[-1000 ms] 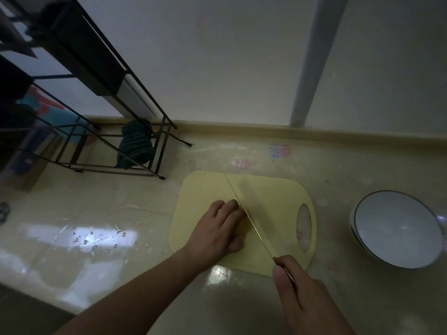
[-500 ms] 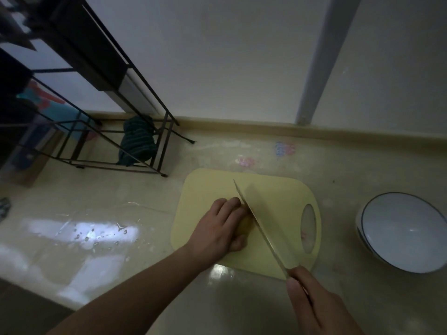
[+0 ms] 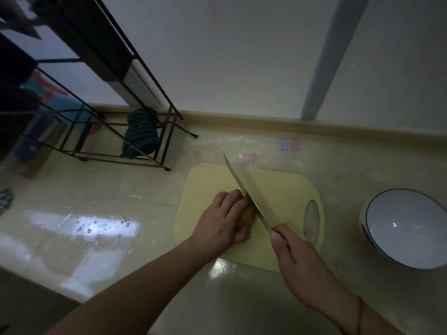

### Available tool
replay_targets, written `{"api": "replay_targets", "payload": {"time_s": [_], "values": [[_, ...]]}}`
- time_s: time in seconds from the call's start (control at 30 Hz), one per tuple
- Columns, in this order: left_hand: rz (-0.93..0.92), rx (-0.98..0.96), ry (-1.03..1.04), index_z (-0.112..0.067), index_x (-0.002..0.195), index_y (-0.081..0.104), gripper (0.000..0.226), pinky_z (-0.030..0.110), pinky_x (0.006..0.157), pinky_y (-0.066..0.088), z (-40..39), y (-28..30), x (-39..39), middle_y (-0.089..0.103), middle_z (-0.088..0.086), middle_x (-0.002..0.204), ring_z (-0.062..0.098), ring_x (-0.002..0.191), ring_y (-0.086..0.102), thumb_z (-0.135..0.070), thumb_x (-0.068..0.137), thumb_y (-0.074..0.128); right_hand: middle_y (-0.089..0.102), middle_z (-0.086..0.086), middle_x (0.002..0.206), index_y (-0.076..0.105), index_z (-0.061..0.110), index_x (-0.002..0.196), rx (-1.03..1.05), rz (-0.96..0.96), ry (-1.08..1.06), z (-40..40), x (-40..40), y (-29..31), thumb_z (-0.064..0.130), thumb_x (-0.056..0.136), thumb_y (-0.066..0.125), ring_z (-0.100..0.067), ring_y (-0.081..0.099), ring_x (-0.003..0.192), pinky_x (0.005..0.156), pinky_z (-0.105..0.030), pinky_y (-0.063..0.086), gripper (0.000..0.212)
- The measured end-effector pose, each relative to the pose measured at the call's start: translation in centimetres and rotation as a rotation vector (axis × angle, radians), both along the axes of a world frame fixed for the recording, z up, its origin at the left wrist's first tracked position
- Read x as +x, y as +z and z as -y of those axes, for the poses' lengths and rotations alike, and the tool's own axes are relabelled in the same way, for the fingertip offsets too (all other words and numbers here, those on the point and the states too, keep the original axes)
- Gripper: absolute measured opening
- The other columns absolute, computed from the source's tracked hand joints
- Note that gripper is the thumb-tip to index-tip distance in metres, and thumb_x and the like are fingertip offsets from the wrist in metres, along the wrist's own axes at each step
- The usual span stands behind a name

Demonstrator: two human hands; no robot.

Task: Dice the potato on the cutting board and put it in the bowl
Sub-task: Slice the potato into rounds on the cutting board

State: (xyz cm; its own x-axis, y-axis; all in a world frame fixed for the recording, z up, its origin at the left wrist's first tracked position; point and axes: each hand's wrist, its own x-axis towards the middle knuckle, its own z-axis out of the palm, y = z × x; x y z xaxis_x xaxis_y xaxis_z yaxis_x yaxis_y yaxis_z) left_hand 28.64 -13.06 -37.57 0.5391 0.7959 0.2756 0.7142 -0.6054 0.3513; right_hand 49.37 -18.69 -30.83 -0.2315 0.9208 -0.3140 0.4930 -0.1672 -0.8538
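Head view shows the left hand (image 3: 221, 220) curled over the potato (image 3: 248, 215), fingers and thumb gripping it on the cutting board (image 3: 285, 189); the right hand (image 3: 298, 259) is wrapped round the handle of the knife (image 3: 246, 194), its blade standing right against the potato's exposed end, beside the left knuckles; the bowl (image 3: 408, 228) waits well apart on the worktop (image 3: 108, 189). For a clean cut, I would keep the fingertips tucked back, let the knuckles guide the blade, and press straight down; the round potato may roll.
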Motion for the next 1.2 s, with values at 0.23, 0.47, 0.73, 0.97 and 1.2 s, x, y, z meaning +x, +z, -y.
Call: {"api": "replay_targets", "payload": {"time_s": [0.23, 0.47, 0.73, 0.97, 1.2], "values": [[0.023, -0.024, 0.033, -0.010, 0.132, 0.042, 0.059, 0.034, 0.093, 0.041, 0.1, 0.2, 0.2, 0.042, 0.009, 0.129, 0.030, 0.104, 0.046, -0.034, 0.082, 0.062, 0.049, 0.006, 0.059, 0.042, 0.024, 0.077, -0.022, 0.020, 0.016, -1.0, -0.5, -1.5, 0.045, 0.100, 0.032, -0.012, 0.045, 0.055, 0.063, -0.038, 0.040, 0.032], [-0.033, -0.069, 0.128, -0.014, 0.134, 0.041, 0.061, 0.038, 0.085, 0.051, -2.2, 0.7, -0.2, 0.039, 0.006, 0.132, 0.027, 0.110, 0.044, -0.040, 0.082, 0.058, 0.049, -0.002, 0.061, 0.045, 0.020, 0.078, -0.021, 0.081, 0.016, -4.3, -1.1, -0.9, 0.044, 0.101, 0.033, -0.015, 0.050, 0.060, 0.064, -0.039, 0.038, 0.035], [-0.081, -0.108, 0.150, -0.019, 0.138, 0.039, 0.064, 0.042, 0.084, 0.052, -4.1, 1.0, -1.1, 0.039, 0.007, 0.135, 0.028, 0.112, 0.043, -0.044, 0.081, 0.057, 0.052, -0.001, 0.063, 0.047, 0.021, 0.081, -0.053, 0.066, 0.018, -5.2, -1.1, -0.9, 0.043, 0.101, 0.034, -0.015, 0.051, 0.059, 0.063, -0.039, 0.041, 0.033], [-0.011, -0.086, 0.182, -0.019, 0.135, 0.037, 0.061, 0.049, 0.097, 0.047, -3.7, 1.9, -1.5, 0.045, 0.010, 0.137, 0.029, 0.120, 0.048, -0.049, 0.086, 0.057, 0.055, 0.001, 0.062, 0.054, 0.029, 0.088, 0.017, 0.091, 0.006, -4.0, -0.2, -0.8, 0.044, 0.099, 0.039, -0.007, 0.054, 0.061, 0.067, -0.037, 0.044, 0.024], [0.059, 0.265, -0.038, -0.017, 0.111, 0.064, 0.028, 0.052, 0.101, 0.038, -3.0, 6.8, 1.1, 0.062, 0.002, 0.116, 0.026, 0.113, 0.055, -0.037, 0.096, 0.053, 0.069, 0.002, 0.092, 0.042, 0.033, 0.129, 0.203, 0.449, 0.087, -1.6, 2.0, -0.4, 0.056, 0.097, 0.027, -0.018, 0.065, 0.078, 0.062, -0.037, 0.049, 0.042]]}}
